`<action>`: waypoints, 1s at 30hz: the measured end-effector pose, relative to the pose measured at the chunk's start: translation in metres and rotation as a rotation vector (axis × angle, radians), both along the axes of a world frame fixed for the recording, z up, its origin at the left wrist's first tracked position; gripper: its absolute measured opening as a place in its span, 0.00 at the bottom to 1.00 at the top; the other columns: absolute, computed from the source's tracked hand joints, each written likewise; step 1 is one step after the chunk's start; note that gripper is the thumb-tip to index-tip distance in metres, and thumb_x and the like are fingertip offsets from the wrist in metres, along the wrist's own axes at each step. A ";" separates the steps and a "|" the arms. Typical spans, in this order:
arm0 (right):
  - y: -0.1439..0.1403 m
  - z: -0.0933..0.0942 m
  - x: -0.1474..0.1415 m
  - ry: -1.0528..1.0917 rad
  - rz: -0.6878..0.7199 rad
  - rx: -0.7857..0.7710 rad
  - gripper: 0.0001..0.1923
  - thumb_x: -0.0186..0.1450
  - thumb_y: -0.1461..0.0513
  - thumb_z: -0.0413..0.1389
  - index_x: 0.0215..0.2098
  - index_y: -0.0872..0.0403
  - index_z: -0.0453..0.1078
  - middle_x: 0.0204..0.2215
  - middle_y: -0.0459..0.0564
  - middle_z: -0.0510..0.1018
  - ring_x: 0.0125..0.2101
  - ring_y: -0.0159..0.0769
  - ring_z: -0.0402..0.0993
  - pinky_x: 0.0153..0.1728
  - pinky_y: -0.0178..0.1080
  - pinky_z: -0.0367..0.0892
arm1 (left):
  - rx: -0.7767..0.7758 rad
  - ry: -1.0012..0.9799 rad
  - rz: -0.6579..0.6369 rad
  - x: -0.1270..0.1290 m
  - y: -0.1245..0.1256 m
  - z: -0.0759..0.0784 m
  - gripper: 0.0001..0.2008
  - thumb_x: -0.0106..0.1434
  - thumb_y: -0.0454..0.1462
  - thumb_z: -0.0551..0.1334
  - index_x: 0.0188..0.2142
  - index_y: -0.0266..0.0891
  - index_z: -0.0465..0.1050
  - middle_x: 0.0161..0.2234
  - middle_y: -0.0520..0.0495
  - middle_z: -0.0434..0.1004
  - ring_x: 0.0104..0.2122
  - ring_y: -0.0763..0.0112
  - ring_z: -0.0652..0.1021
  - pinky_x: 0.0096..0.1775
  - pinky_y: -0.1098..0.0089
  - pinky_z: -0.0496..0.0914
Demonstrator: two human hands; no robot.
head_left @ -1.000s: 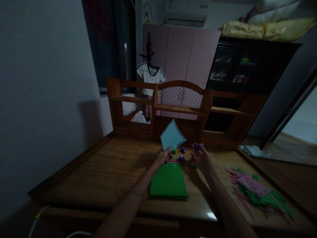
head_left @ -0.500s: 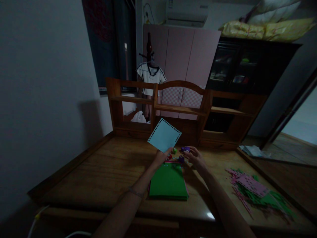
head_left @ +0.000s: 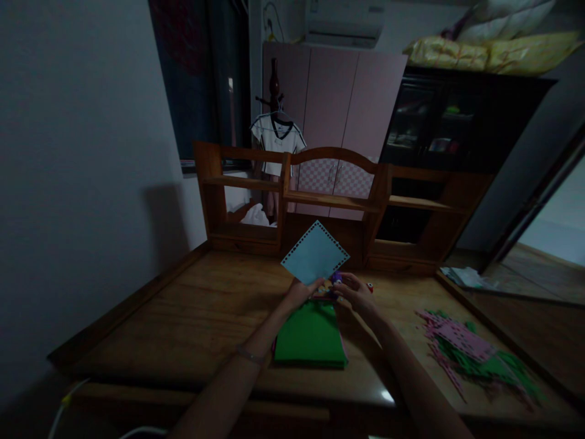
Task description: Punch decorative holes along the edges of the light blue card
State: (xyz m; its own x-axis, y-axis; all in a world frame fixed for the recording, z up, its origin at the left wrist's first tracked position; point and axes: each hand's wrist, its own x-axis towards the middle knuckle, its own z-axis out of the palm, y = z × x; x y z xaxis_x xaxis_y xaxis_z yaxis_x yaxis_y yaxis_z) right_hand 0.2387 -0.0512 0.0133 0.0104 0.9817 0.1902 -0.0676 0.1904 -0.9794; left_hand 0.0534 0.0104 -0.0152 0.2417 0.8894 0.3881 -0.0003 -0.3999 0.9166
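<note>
My left hand [head_left: 302, 291] pinches the lower corner of a light blue paper square [head_left: 315, 251], tilted up above the table. Small punched holes run along the paper's upper left edge and near its right corner. The fingers of my right hand [head_left: 356, 294] are closed round a small purple craft punch [head_left: 337, 278], which is at the paper's lower right edge; whether the paper sits in its slot I cannot tell. Just below both hands lies a stack of green sheets [head_left: 311, 335], with pink showing at its sides. A small red item [head_left: 370, 286] rests beyond my right hand.
On the right of the wooden table [head_left: 183, 317] is a pile of pink and green paper strips [head_left: 475, 347], with a punched pink piece on top. A wooden shelf unit [head_left: 333, 198] stands along the back edge. Small items behind my hands are mostly hidden.
The blue paper has moved right and turned slightly. My right hand has brought the purple punch left to the paper's edge. The red item now shows to the right of that hand.
</note>
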 end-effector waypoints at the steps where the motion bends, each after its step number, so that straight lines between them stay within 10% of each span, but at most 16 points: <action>1: 0.000 0.000 0.000 0.009 0.001 -0.002 0.24 0.47 0.53 0.68 0.40 0.50 0.71 0.39 0.50 0.78 0.40 0.42 0.75 0.42 0.42 0.70 | 0.030 0.003 -0.007 0.000 0.000 -0.001 0.19 0.55 0.46 0.64 0.42 0.36 0.75 0.41 0.44 0.78 0.45 0.63 0.75 0.51 0.64 0.66; 30: -0.002 0.003 -0.002 0.079 -0.021 -0.018 0.22 0.48 0.53 0.68 0.40 0.50 0.72 0.39 0.49 0.78 0.38 0.41 0.76 0.40 0.41 0.71 | -0.001 0.008 -0.024 -0.002 -0.006 0.005 0.16 0.56 0.46 0.64 0.38 0.37 0.76 0.41 0.44 0.78 0.42 0.64 0.76 0.49 0.66 0.67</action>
State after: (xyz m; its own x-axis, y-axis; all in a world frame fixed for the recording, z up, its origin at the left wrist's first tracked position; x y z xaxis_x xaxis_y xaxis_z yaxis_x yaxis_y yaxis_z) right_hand 0.2363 -0.0530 0.0166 0.0453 0.9844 0.1697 -0.1414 0.1745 -0.9744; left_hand 0.0518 0.0043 -0.0098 0.2665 0.8837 0.3849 -0.0026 -0.3987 0.9171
